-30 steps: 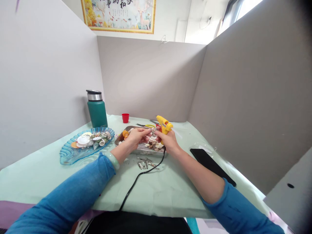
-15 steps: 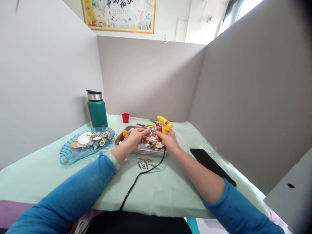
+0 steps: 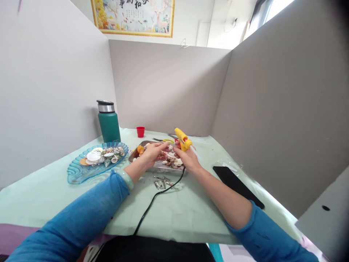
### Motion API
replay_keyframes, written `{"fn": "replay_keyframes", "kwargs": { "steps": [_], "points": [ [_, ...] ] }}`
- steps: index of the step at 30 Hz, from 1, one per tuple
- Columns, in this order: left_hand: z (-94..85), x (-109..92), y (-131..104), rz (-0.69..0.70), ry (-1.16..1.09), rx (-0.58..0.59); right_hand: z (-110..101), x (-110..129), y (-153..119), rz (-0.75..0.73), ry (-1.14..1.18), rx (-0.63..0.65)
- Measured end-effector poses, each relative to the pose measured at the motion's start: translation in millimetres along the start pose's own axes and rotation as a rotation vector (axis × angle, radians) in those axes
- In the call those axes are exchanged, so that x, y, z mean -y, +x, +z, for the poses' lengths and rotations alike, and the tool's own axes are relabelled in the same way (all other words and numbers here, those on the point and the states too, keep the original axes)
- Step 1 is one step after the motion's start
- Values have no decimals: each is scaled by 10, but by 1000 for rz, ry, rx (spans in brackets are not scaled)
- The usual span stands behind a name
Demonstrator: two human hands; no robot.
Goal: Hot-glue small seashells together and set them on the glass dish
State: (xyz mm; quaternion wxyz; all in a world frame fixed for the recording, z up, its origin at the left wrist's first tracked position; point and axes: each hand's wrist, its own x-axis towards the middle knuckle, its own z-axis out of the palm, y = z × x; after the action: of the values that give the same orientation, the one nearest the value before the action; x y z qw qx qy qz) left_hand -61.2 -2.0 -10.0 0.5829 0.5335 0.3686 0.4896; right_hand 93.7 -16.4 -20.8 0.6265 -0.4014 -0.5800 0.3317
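My right hand (image 3: 188,158) is wrapped round a yellow hot glue gun (image 3: 182,139). The gun's nozzle points up and to the left, a pale glue stick pokes out behind, and a black cord hangs below. My left hand (image 3: 156,153) is closed in a pinch close beside it; whatever sits between its fingertips is too small to make out. Both hands are over the near part of a metal tray (image 3: 170,170) holding shells (image 3: 171,161) and orange pieces (image 3: 140,149). Several metal pin backs (image 3: 163,182) lie in front of the tray.
At the left, a blue glass dish (image 3: 79,178) bears shells and white discs, with a green bottle (image 3: 109,125) behind. A red cup (image 3: 140,132) and yellow-handled scissors (image 3: 167,140) are farther back. A black flat object (image 3: 237,185) lies right. Grey partitions (image 3: 169,87) enclose the table.
The glue gun has tipped slightly in my right hand, its nozzle and body shifting a little to the left. My left hand stays almost in the same place.
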Motion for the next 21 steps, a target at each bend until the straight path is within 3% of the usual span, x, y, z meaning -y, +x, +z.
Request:
{"fn": "replay_keyframes", "kwargs": {
  "steps": [5,9,21],
  "points": [
    [2,-5,-9,-6,43,83,16,2,-12,-26,-4,-7],
    [-7,5,-10,27,45,86,10,29,-29,-70,-61,-17],
    [-5,24,-5,91,56,88,-9,60,-23,-10,-1,26]
  ]
}}
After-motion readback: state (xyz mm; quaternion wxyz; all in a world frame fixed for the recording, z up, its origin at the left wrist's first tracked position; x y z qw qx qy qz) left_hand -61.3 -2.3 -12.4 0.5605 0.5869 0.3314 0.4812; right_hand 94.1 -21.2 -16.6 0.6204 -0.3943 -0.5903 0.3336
